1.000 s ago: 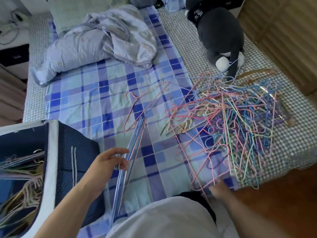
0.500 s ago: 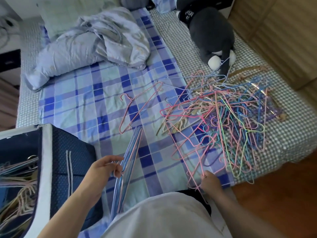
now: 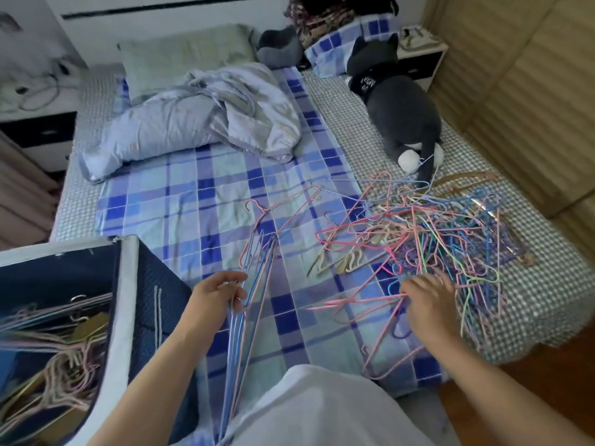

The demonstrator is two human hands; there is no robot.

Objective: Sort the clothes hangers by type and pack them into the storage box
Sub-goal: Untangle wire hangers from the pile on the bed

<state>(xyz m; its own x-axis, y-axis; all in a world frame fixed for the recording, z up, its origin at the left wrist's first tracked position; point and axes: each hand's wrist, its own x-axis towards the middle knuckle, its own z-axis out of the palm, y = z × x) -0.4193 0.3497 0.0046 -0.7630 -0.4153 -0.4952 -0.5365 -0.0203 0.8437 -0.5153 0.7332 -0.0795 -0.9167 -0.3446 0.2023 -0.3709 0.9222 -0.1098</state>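
Note:
A tangled heap of thin hangers [image 3: 428, 239] in pink, blue, green and purple lies on the right half of the bed. My left hand [image 3: 219, 296] grips a flat bundle of blue and pink wire hangers [image 3: 241, 333] that slants from my lap up over the bed. My right hand [image 3: 425, 299] reaches into the near edge of the heap, its fingers on a pink hanger [image 3: 357, 304]; motion blur hides the grip. At the lower left stands a navy storage box [image 3: 128, 284] with a white rim, holding several hangers.
One pink hanger [image 3: 283, 210] lies alone on the blue checked sheet. A crumpled quilt [image 3: 199, 117] and a pillow lie at the head of the bed. A grey plush cat [image 3: 399, 104] lies beyond the heap. Wooden panels stand on the right, with wooden floor below them.
My right hand has moved from the bed's near edge up into the heap, onto a pink hanger. The camera has tilted up. My left hand keeps its bundle.

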